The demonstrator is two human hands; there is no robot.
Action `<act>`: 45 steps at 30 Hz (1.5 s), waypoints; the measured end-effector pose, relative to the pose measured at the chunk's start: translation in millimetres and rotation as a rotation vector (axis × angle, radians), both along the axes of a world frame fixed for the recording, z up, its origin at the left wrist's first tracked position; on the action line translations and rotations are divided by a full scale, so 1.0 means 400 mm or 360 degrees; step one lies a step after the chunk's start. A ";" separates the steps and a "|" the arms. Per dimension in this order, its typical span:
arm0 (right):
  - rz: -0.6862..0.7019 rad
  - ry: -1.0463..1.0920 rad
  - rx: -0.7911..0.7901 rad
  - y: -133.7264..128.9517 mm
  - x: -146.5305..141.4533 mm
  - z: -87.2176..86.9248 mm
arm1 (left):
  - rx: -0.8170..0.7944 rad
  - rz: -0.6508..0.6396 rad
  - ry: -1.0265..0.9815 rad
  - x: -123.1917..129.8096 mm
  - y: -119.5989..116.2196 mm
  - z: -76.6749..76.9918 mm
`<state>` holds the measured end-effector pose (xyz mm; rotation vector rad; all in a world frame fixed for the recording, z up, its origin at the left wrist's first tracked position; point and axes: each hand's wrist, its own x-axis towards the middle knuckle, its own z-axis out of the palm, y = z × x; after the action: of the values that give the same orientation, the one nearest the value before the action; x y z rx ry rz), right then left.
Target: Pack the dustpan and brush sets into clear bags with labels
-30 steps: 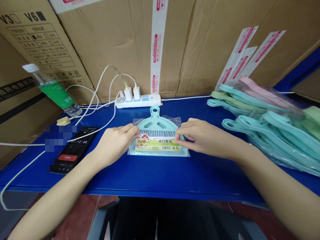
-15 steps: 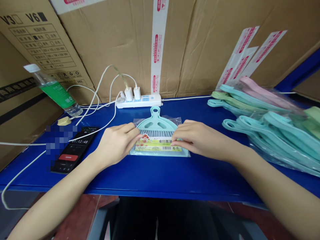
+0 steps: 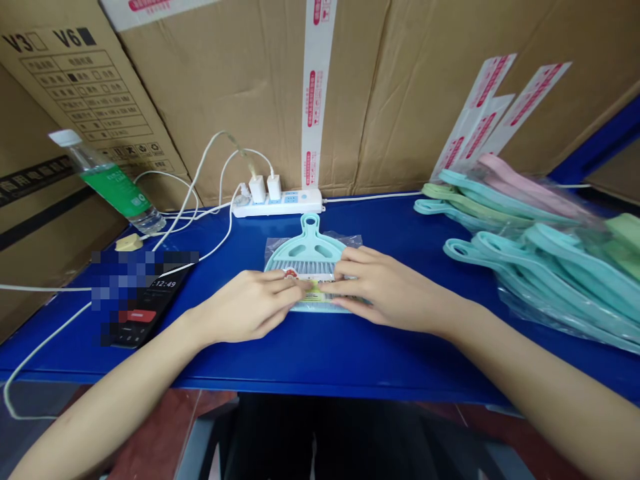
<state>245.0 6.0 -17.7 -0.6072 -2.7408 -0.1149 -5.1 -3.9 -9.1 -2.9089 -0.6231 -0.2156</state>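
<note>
A mint-green dustpan and brush set [image 3: 311, 241] lies in a clear plastic bag on the blue table, its looped handle pointing away from me. Grey bristles show above a yellow and white label [image 3: 314, 295], which my fingers partly cover. My left hand [image 3: 257, 300] rests over the lower left of the pack, fingers stretched toward the label's middle. From the right, my right hand [image 3: 377, 283] lies over the label with its fingers extended and slightly apart. Both hands are open and touch the pack, with nothing gripped.
More bagged mint, green and pink dustpan sets [image 3: 545, 267] are piled at the right. Behind the pack is a white power strip [image 3: 280, 203] with cables. A water bottle [image 3: 113, 183] leans at the left, near a phone [image 3: 153, 300]. Cardboard boxes [image 3: 240, 80] wall the back.
Both hands have moved inward from the pack's sides onto the label, and their pinched fingers have straightened out. The pack stays in about the same place.
</note>
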 end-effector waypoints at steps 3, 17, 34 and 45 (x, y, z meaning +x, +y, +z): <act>0.0007 -0.0010 0.0024 0.000 -0.002 -0.007 | -0.0002 -0.0002 -0.0007 -0.001 0.001 0.000; -0.0131 -0.0064 -0.0149 -0.001 -0.010 -0.019 | -0.0304 0.0348 0.0227 -0.004 -0.012 0.035; -0.0186 -0.0056 -0.0332 -0.003 -0.006 -0.013 | -0.0210 0.0678 0.0290 -0.049 -0.011 0.086; -0.0173 0.0031 -0.0708 0.020 0.002 0.001 | -0.0129 0.0473 0.0039 -0.029 0.001 0.060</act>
<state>246.0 14.1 -17.2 -0.8649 -2.7241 0.4847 -16.5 -3.3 14.8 -2.8399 -1.0687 -0.1191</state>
